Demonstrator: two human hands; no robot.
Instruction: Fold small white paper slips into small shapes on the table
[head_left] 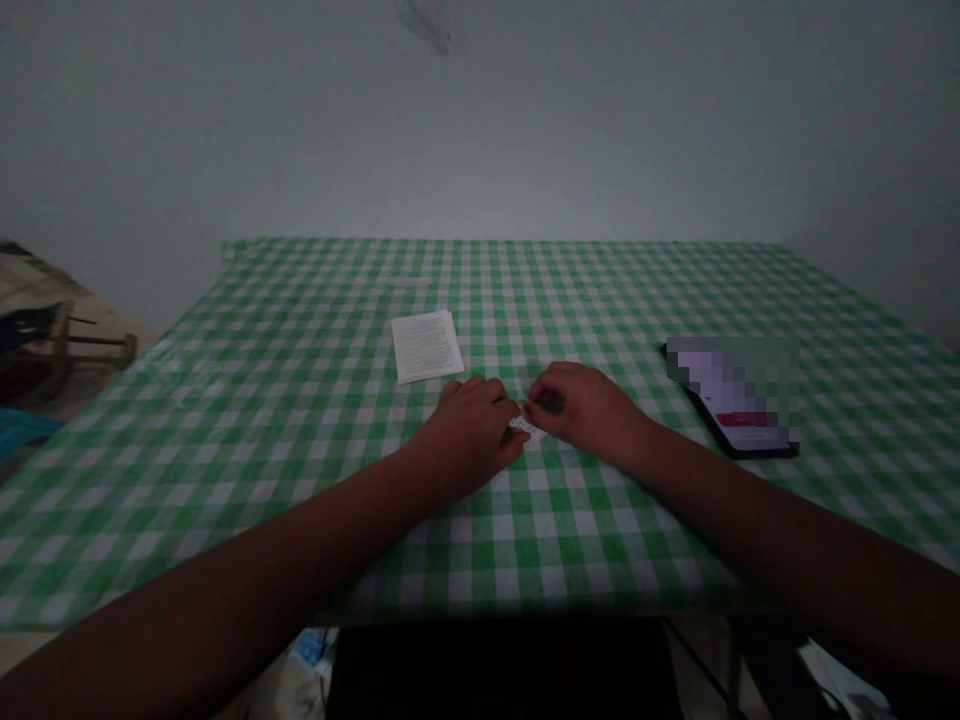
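Observation:
Both my hands rest close together on the green-and-white checked tablecloth (300, 400). My left hand (469, 435) lies knuckles up, its fingers curled down onto a small white, crinkled piece (525, 427), perhaps folded paper or foil. My right hand (585, 408) faces it, fingers pinched on the same small piece. Most of that piece is hidden between the two hands. A printed white paper sheet (426, 345) lies flat just beyond my left hand.
A dark phone (739, 415) with a lit screen lies on the cloth to the right of my right hand. A plain pale wall stands behind the table. Wooden items (67, 350) sit on the floor at far left.

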